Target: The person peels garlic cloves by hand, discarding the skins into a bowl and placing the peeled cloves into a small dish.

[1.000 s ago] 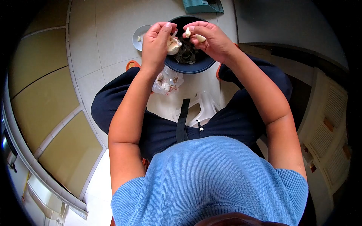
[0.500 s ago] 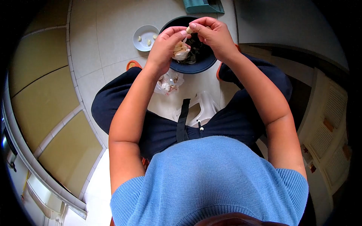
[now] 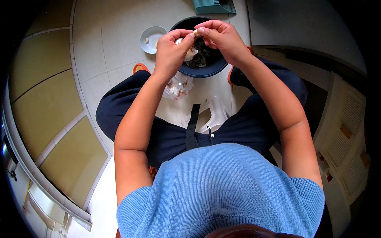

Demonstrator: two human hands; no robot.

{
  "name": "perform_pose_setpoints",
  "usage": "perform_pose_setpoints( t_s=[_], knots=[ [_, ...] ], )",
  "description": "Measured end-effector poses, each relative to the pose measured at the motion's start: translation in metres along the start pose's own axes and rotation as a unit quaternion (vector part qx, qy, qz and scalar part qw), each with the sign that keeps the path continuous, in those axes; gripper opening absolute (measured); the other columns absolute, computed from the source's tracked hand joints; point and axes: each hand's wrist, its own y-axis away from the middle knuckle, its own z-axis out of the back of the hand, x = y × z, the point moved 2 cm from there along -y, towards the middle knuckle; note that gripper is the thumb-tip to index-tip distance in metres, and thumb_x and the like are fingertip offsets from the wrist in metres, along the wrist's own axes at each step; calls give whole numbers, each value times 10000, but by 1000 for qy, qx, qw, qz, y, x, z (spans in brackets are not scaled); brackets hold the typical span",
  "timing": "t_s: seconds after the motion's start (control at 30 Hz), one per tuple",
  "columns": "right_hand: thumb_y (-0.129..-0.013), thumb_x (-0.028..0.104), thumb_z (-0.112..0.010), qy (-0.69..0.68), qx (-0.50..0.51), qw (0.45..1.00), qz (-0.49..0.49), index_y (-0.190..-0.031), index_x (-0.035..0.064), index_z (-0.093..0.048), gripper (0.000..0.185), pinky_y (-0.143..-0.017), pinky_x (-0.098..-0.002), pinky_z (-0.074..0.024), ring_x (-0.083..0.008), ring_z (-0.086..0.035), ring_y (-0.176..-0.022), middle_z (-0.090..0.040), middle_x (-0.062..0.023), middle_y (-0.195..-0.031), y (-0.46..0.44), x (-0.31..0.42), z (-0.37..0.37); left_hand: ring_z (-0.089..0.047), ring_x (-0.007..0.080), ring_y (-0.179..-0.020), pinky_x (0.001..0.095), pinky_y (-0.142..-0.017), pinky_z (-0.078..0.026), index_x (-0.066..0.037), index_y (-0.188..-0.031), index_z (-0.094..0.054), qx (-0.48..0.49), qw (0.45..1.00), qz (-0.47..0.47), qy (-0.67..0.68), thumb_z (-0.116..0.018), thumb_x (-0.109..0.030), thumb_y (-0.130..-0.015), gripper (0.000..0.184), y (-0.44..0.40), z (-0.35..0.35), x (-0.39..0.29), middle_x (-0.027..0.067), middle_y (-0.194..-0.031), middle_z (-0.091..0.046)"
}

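Over a dark basin [image 3: 210, 72], my right hand [image 3: 222, 39] pinches a pale garlic clove [image 3: 196, 33] between thumb and fingertips. The thumb and forefinger of my left hand [image 3: 171, 51] meet the same clove from the other side. A whitish garlic bulb [image 3: 191, 53] sits in the curl of my left hand, partly hidden by the fingers. Just left of that hand is a white plate [image 3: 147, 47] with a peeled clove [image 3: 147, 40] on it; the hand covers its right edge. Dark scraps [image 3: 201, 55] lie inside the basin.
A clear plastic bag of garlic bulbs [image 3: 175, 89] lies on the floor between my legs, near a white plastic stool [image 3: 216, 109]. A teal dustpan [image 3: 214, 6] is beyond the basin. Cabinets [image 3: 55, 99] line the left side.
Both hands have shifted slightly left and down with the clove between them. My left hand now covers more of the plate, and the garlic bulb has turned in its grasp.
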Motion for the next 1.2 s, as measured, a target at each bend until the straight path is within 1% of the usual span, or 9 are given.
perform_pose_setpoints(
  t_s=[0.23, 0.43, 0.6, 0.83, 0.9, 0.93, 1.03, 1.13, 1.2],
  knots=[
    [-844, 164, -626, 58, 45, 997, 21, -913, 28, -641, 153, -521, -153, -401, -36, -513, -604, -623, -7, -753, 2, 3, -3, -548, 56, -666, 202, -606, -444, 25, -910, -652, 23, 999, 10, -23, -584, -130, -818, 192, 1, 1, 8, 15, -742, -628],
    [-844, 167, -622, 64, 53, 996, -16, -870, 46, -633, 125, -466, -151, -372, -29, -521, -582, -614, -7, -720, 3, 4, -3, -548, 60, -647, 197, -586, -438, 39, -879, -657, 40, 996, 64, 56, -587, -123, -803, 192, 3, 0, 6, 23, -720, -625],
    [-847, 169, -622, 37, 54, 998, -25, -861, 38, -626, 132, -455, -152, -370, -31, -522, -570, -611, -7, -718, 4, 3, -3, -551, 62, -628, 195, -577, -440, 42, -875, -663, 50, 998, 44, -7, -584, -124, -807, 196, 3, 1, 4, 24, -706, -624],
    [-860, 169, -611, -43, 40, 996, -62, -883, 40, -612, 131, -441, -156, -363, -38, -520, -561, -619, -23, -738, -2, 2, 4, -567, 65, -635, 204, -595, -461, 28, -863, -672, -7, 999, -9, 31, -592, -120, -810, 177, 1, 0, -5, 31, -703, -641],
    [-862, 174, -609, -40, 43, 996, -70, -886, 42, -607, 134, -441, -155, -362, -38, -522, -562, -621, -27, -742, -2, 1, 5, -575, 69, -724, 204, -659, -457, 16, -922, -662, -6, 995, -50, -91, -593, -128, -854, 173, 3, 4, -16, 28, -796, -638],
    [-865, 179, -607, -38, 46, 995, -78, -890, 44, -601, 137, -440, -154, -361, -38, -524, -563, -624, -31, -746, -2, 0, 5, -575, 69, -724, 204, -659, -457, 16, -922, -662, -6, 995, -50, -91, -593, -128, -854, 173, 3, 5, -15, 28, -796, -638],
    [-865, 186, -607, -48, 49, 994, -84, -893, 47, -594, 142, -437, -154, -359, -38, -527, -562, -627, -38, -751, -2, 1, 4, -567, 63, -717, 197, -659, -453, 9, -925, -664, -10, 992, -74, -107, -607, -139, -850, 175, 3, 5, -10, 18, -784, -637],
    [-864, 188, -610, -44, 39, 995, -79, -892, 48, -588, 144, -433, -153, -357, -39, -526, -556, -629, -45, -754, -1, 4, 3, -567, 78, -619, 229, -584, -456, 6, -858, -672, -34, 991, -91, -90, -628, -137, -798, 161, 1, 6, -5, 54, -682, -641],
    [-863, 191, -612, -46, 42, 995, -80, -892, 45, -587, 151, -432, -153, -358, -39, -526, -554, -630, -47, -755, -2, 3, 5, -582, 119, -624, 250, -589, -455, -4, -851, -673, -39, 985, -108, -132, -630, -121, -787, 140, 0, 5, -5, 76, -688, -640]
  ],
)
